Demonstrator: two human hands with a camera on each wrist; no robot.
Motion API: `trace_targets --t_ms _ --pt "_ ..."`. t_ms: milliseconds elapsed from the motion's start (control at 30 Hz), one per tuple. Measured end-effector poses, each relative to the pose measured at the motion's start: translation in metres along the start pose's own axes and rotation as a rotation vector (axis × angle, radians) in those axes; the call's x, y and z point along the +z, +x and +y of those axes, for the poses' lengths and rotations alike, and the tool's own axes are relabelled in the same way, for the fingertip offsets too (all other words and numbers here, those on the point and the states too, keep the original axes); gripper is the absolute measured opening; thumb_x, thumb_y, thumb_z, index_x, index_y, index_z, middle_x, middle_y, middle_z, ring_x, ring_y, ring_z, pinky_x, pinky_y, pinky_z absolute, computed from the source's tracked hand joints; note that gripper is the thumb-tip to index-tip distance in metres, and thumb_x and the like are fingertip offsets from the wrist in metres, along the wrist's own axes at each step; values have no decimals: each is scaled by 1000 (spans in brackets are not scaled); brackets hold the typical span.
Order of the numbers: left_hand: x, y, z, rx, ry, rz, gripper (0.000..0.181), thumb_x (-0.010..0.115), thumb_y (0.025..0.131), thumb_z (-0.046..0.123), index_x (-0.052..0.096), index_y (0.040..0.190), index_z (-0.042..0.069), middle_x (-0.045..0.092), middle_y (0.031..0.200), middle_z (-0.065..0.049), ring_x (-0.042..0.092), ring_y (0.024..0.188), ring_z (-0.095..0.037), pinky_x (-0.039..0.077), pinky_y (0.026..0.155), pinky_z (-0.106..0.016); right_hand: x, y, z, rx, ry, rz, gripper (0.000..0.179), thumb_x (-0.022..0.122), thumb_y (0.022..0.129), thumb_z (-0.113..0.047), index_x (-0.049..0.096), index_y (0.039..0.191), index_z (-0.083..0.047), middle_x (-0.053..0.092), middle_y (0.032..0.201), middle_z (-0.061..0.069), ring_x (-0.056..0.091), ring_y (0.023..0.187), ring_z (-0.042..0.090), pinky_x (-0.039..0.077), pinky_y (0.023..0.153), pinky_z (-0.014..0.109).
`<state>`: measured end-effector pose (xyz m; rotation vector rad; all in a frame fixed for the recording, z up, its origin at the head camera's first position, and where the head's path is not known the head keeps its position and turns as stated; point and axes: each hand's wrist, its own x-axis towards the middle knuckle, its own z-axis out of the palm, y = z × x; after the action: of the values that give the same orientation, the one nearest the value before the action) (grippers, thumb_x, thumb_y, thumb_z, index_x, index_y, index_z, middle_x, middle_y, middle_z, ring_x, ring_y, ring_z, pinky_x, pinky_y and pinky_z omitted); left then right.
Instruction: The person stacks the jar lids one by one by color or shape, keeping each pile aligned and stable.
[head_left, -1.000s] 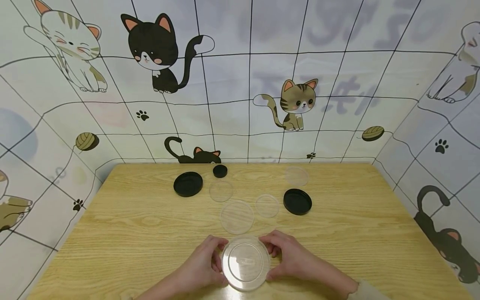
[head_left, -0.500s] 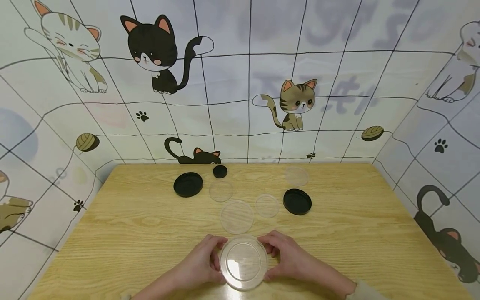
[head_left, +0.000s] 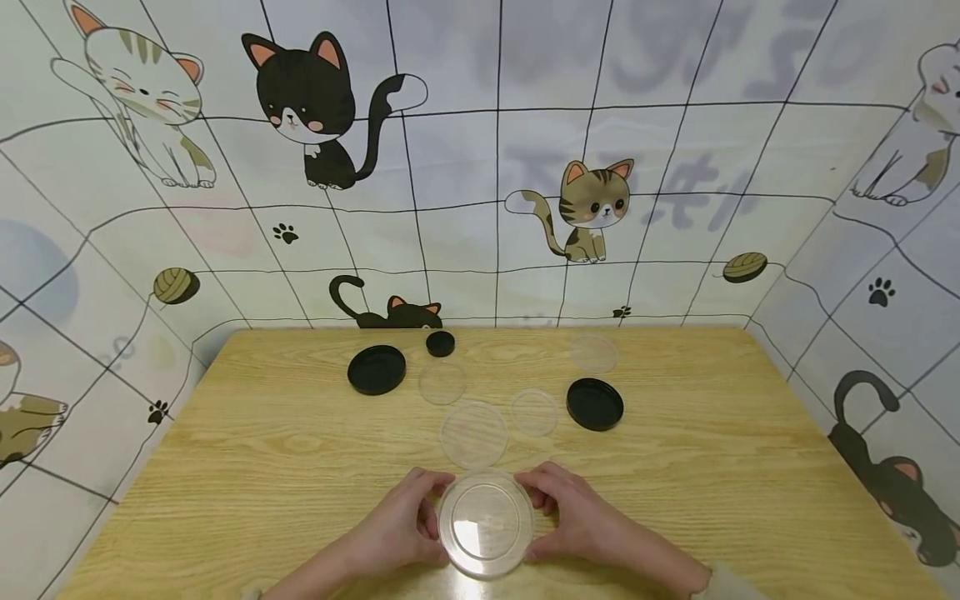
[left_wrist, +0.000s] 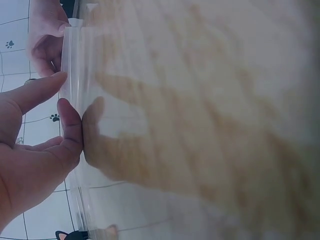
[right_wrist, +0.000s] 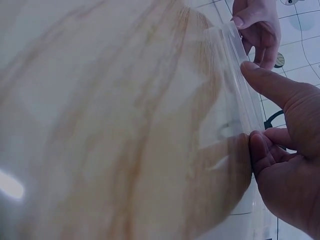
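1. A white printed cat with one paw raised decorates the far left of the tiled-pattern wall
2. A wide black disc lies towards the back of the wooden table
3. The left hand is clamped on the near-left rim of the clear lid, thumb nearest the person and fingers bent at the far side
4. A small black disc sits close to the back edge, just behind a faint clear disc
5. A larger clear disc lies just beyond the held lid
6. The clear lid is level at the front of the table, between both hands, with ringed marking and a bright glare on top
7. A medium clear disc lies to the right of the larger one
8. The right hand is clamped on the lid's opposite rim, mirroring the left; a pale sleeve shows at its wrist
9. A back clear disc lies behind a rimmed black disc
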<state>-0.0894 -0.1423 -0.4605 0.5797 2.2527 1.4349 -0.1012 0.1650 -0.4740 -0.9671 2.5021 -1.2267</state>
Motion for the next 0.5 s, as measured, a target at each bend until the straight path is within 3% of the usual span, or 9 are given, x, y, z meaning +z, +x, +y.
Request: trace_targets --t_ms 267,500 --pt "-1 -1 -3 39 20 20 82 84 68 -8 48 142 -6 50 109 -7 60 76 -8 54 69 -22 0 0 -1 47 39 -7 79 96 71 -27 60 135 0 52 102 -6 50 90 5 50 79 23" --pt "-15 2 3 51 54 39 86 86 71 -7 45 146 -4 48 131 -16 59 80 -14 54 71 -24 -11 6 -3 53 93 -22 91 97 70 -22 51 144 3 55 114 5 56 90 11 53 79 26"
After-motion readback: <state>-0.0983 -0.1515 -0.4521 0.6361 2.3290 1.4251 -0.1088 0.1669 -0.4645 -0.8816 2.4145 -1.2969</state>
